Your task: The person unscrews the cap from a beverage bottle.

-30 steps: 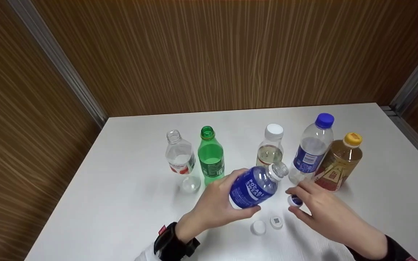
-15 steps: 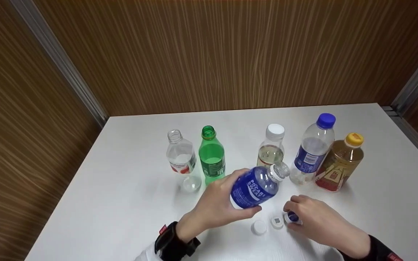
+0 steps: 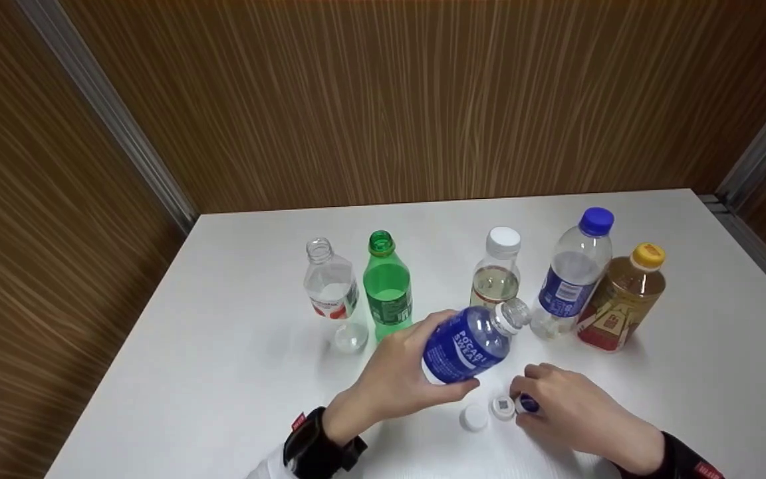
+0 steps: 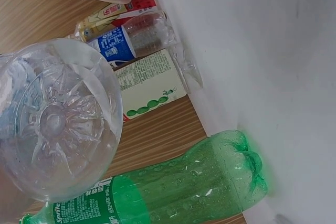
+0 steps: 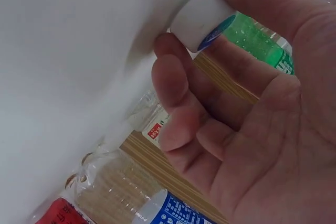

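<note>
My left hand (image 3: 399, 372) grips a capless Pocari Sweat bottle (image 3: 461, 346) with a blue label, tilted with its mouth to the upper right. Its ribbed clear base (image 4: 55, 121) fills the left side of the left wrist view. My right hand (image 3: 569, 409) pinches a white bottle cap (image 5: 202, 19) with a blue top between thumb and fingers, down at the tabletop. Just left of that cap lies a white cap (image 3: 503, 407) with a small square code, and beside it a plain white cap (image 3: 474, 418).
Behind my left hand stand an uncapped clear bottle (image 3: 331, 283) and an uncapped green Sprite bottle (image 3: 387, 286). Farther right are a white-capped bottle (image 3: 495, 273), a blue-capped bottle (image 3: 572, 273) and a yellow-capped tea bottle (image 3: 622, 299). A wood-grain panel (image 3: 423, 100) rises behind the white table (image 3: 190, 372).
My right hand has come down and left with the cap, from above the table to beside the other caps. The coded cap has shifted slightly left. The left hand and bottle stay put.
</note>
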